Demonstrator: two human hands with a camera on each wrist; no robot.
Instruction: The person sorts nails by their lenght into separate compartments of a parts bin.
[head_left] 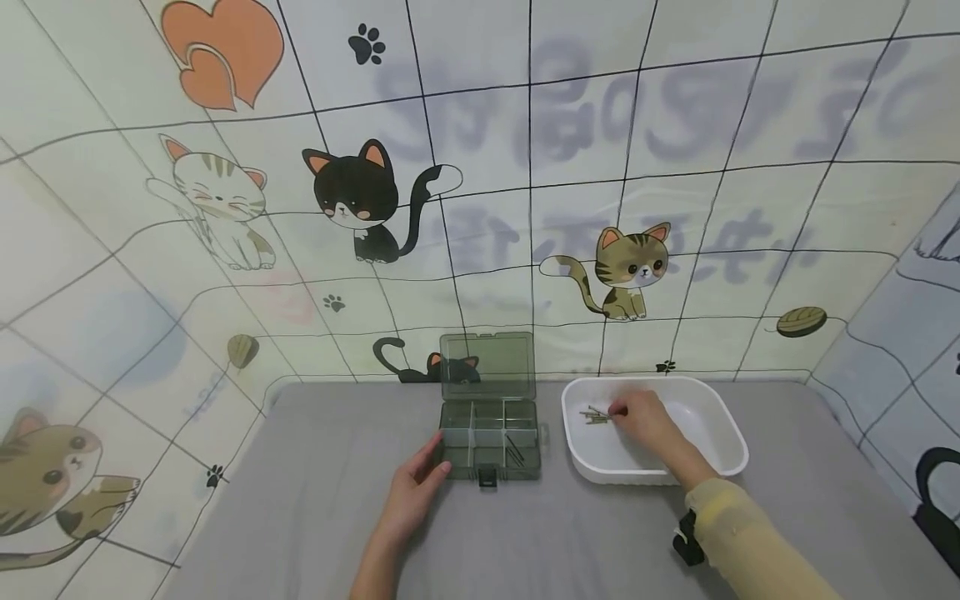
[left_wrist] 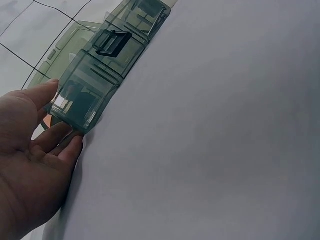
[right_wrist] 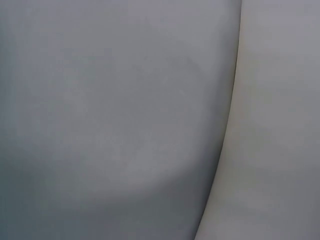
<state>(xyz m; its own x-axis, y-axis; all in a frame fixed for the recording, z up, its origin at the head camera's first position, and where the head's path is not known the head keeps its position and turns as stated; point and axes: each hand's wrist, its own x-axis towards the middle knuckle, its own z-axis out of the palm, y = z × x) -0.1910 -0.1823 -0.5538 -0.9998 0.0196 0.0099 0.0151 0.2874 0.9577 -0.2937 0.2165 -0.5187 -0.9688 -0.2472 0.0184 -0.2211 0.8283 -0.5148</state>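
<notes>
A green see-through compartment box [head_left: 489, 437] stands on the grey cloth with its lid [head_left: 489, 365] raised at the back. Several thin nail-like pieces [head_left: 514, 451] lie in its front right compartment. My left hand [head_left: 411, 493] holds the box by its left end; the left wrist view shows the thumb [left_wrist: 46, 93] on the upper edge and fingers at the lower corner. Inside the white tray [head_left: 600, 477], my right hand [head_left: 648, 421] has bent fingers at a small pile of thin brass-coloured pieces [head_left: 595, 415]. Whether a piece is between its fingertips is unclear.
A grey cloth [head_left: 322, 500] covers the table, with a cat-patterned curtain [head_left: 495, 217] rising behind and at both sides. The tray stands to the right of the box. A black strap-like object [head_left: 937, 500] shows at the far right edge. The right wrist view holds only blurred pale surfaces.
</notes>
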